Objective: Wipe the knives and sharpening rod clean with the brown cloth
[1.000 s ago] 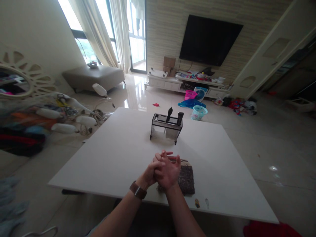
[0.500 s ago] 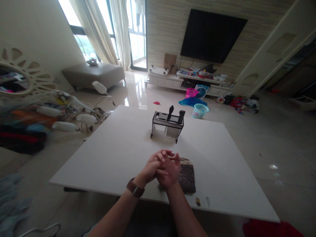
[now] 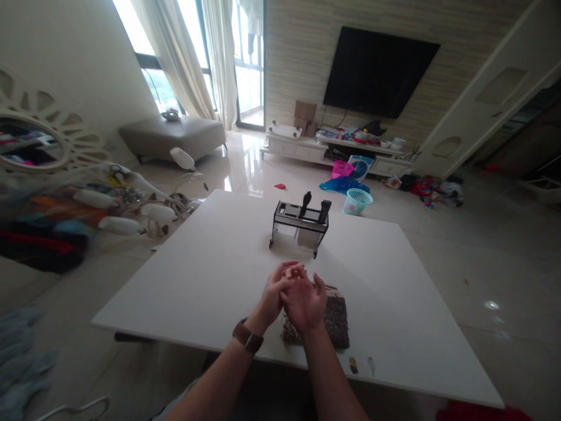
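Both hands meet above the near part of the white table. My left hand, with a brown-strapped watch on its wrist, is curled around the fingers of my right hand. The right palm faces up with its thumb apart and no object in it. Beneath and behind the hands lies a dark brown, shaggy folded cloth, partly hidden by them. Beyond the hands stands a black-framed, clear knife holder with two black handles sticking up from it.
Near the table's front edge lie a small yellow-and-dark piece and a pale leaf-shaped piece. A turquoise basket and a pink basket stand on the floor beyond. White lamp shades are at the left.
My left fingers have shifted from across the right palm toward the right hand's fingertips, and the right palm shows more. The view has tilted slightly; the knife holder and cloth stay in place.
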`<state>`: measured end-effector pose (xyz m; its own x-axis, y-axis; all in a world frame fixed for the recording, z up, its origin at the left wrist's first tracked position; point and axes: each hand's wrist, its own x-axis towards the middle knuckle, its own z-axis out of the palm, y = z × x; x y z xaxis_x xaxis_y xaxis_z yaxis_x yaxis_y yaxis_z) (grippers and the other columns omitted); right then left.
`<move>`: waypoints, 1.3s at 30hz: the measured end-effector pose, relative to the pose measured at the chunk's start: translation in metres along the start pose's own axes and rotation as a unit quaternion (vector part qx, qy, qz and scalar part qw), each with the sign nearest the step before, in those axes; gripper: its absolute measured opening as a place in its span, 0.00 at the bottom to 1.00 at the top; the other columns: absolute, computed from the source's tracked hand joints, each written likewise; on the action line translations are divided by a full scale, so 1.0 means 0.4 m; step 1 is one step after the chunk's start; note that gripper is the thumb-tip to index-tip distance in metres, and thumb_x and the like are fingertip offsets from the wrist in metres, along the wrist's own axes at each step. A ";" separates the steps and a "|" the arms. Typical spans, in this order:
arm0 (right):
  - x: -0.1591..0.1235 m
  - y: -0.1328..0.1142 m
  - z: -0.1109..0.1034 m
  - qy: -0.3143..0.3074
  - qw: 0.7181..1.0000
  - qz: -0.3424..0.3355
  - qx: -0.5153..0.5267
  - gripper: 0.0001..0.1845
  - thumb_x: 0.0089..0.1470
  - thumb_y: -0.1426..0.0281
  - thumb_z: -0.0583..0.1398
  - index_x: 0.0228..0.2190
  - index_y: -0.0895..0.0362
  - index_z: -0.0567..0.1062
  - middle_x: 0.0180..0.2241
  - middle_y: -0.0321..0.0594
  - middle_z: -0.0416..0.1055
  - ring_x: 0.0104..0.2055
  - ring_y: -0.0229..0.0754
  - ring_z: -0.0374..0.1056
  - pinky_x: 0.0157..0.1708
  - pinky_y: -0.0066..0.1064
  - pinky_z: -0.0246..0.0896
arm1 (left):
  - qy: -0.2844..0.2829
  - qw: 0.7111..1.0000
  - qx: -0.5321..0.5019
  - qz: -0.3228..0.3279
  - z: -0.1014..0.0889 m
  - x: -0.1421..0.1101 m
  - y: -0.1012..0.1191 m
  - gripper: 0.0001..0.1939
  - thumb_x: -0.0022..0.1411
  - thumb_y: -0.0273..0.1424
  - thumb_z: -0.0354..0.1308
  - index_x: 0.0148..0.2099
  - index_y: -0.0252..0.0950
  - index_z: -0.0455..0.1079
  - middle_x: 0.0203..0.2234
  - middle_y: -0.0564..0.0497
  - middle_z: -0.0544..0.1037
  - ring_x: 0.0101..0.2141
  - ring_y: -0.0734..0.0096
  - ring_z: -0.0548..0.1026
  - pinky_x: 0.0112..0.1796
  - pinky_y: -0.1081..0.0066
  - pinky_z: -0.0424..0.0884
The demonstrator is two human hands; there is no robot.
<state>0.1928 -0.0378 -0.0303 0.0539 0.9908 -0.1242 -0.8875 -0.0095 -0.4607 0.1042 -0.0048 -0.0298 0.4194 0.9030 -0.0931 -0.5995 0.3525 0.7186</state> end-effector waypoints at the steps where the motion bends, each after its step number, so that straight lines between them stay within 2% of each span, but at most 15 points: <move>1: 0.009 0.003 -0.005 0.059 0.995 -0.048 -0.057 0.12 0.52 0.59 0.66 0.35 0.53 0.74 0.32 0.33 0.67 0.28 0.34 0.60 0.22 0.22 0.54 | 0.040 0.998 0.029 0.043 -0.006 0.009 0.009 0.20 0.48 0.25 0.65 0.47 0.35 0.77 0.48 0.43 0.81 0.51 0.57 0.76 0.57 0.60 0.66; 3: 0.023 0.015 -0.018 0.156 0.968 -0.114 -0.158 0.11 0.48 0.67 0.69 0.33 0.53 0.75 0.31 0.32 0.70 0.30 0.34 0.64 0.28 0.22 0.60 | 0.099 0.989 0.037 0.103 -0.019 0.021 0.027 0.16 0.48 0.25 0.66 0.42 0.35 0.77 0.42 0.47 0.81 0.47 0.65 0.76 0.51 0.68 0.68; 4: 0.027 0.023 -0.023 0.178 0.958 -0.114 -0.193 0.12 0.47 0.67 0.70 0.34 0.53 0.76 0.33 0.32 0.72 0.32 0.34 0.67 0.30 0.23 0.62 | 0.110 0.988 0.013 0.111 -0.025 0.023 0.035 0.14 0.48 0.26 0.65 0.40 0.36 0.77 0.39 0.49 0.80 0.43 0.68 0.76 0.47 0.70 0.68; 6: 0.024 0.042 -0.028 0.170 0.959 -0.048 -0.222 0.15 0.47 0.62 0.71 0.36 0.55 0.78 0.36 0.36 0.76 0.34 0.36 0.70 0.34 0.26 0.65 | 0.106 0.989 -0.042 0.092 -0.032 0.022 0.047 0.11 0.49 0.28 0.65 0.38 0.36 0.76 0.34 0.51 0.77 0.36 0.72 0.74 0.40 0.72 0.68; 9: 0.008 0.065 -0.017 0.127 0.968 0.081 -0.198 0.22 0.46 0.54 0.72 0.35 0.58 0.78 0.30 0.37 0.76 0.30 0.37 0.70 0.33 0.29 0.66 | 0.086 0.993 -0.055 0.065 -0.030 0.013 0.054 0.10 0.49 0.29 0.65 0.37 0.34 0.74 0.29 0.52 0.74 0.30 0.75 0.70 0.33 0.75 0.65; 12: -0.004 0.073 0.001 0.107 0.975 0.114 -0.156 0.23 0.44 0.55 0.74 0.35 0.58 0.78 0.29 0.36 0.76 0.29 0.36 0.69 0.32 0.28 0.65 | 0.082 0.994 -0.016 0.064 -0.023 0.009 0.056 0.10 0.49 0.30 0.65 0.36 0.34 0.73 0.26 0.54 0.72 0.26 0.78 0.67 0.28 0.77 0.60; 16: 0.003 0.083 -0.002 0.066 0.985 0.087 -0.136 0.19 0.42 0.64 0.75 0.34 0.58 0.77 0.30 0.35 0.77 0.30 0.35 0.70 0.32 0.25 0.64 | 0.068 0.995 0.029 0.069 -0.019 0.004 0.056 0.11 0.50 0.31 0.64 0.37 0.34 0.72 0.23 0.56 0.69 0.21 0.81 0.62 0.23 0.78 0.56; 20: 0.014 0.108 -0.026 0.048 0.987 0.036 -0.151 0.18 0.39 0.70 0.75 0.31 0.56 0.74 0.27 0.33 0.76 0.29 0.34 0.69 0.30 0.23 0.62 | 0.066 0.993 0.057 0.074 -0.015 -0.008 0.052 0.11 0.49 0.33 0.64 0.35 0.34 0.71 0.21 0.57 0.69 0.19 0.81 0.61 0.21 0.78 0.56; 24: 0.015 0.127 -0.038 0.035 0.980 -0.011 -0.193 0.18 0.40 0.69 0.75 0.34 0.55 0.76 0.28 0.33 0.77 0.31 0.37 0.71 0.32 0.25 0.64 | 0.083 0.992 0.057 0.080 -0.012 -0.015 0.049 0.11 0.49 0.35 0.64 0.33 0.34 0.70 0.19 0.57 0.68 0.18 0.80 0.63 0.20 0.79 0.59; 30: 0.007 0.127 -0.021 0.058 0.960 -0.058 -0.269 0.17 0.41 0.67 0.74 0.29 0.54 0.73 0.24 0.30 0.73 0.29 0.38 0.69 0.31 0.26 0.62 | 0.108 0.989 0.047 0.090 -0.018 -0.010 0.038 0.12 0.50 0.36 0.64 0.32 0.35 0.68 0.16 0.59 0.67 0.14 0.83 0.58 0.17 0.80 0.52; 34: 0.005 0.130 -0.021 0.060 0.954 -0.066 -0.285 0.17 0.42 0.65 0.74 0.30 0.54 0.73 0.23 0.30 0.72 0.28 0.38 0.68 0.30 0.26 0.61 | 0.112 0.987 0.054 0.102 -0.017 -0.011 0.032 0.11 0.50 0.36 0.64 0.32 0.35 0.68 0.16 0.59 0.66 0.14 0.83 0.57 0.16 0.80 0.51; 39: 0.021 0.123 -0.026 0.059 0.960 -0.043 -0.271 0.15 0.44 0.63 0.73 0.33 0.55 0.78 0.29 0.34 0.77 0.32 0.39 0.71 0.37 0.30 0.66 | 0.132 0.985 0.030 0.102 -0.025 0.005 0.045 0.10 0.50 0.35 0.63 0.31 0.36 0.67 0.18 0.58 0.67 0.18 0.80 0.62 0.20 0.78 0.56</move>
<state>0.1545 -0.0313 -0.0633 0.1958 0.9693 -0.1486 -0.5107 -0.0286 -0.8593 0.0875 0.0060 -0.0241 0.0971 0.9888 -0.1130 -0.6077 0.1488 0.7801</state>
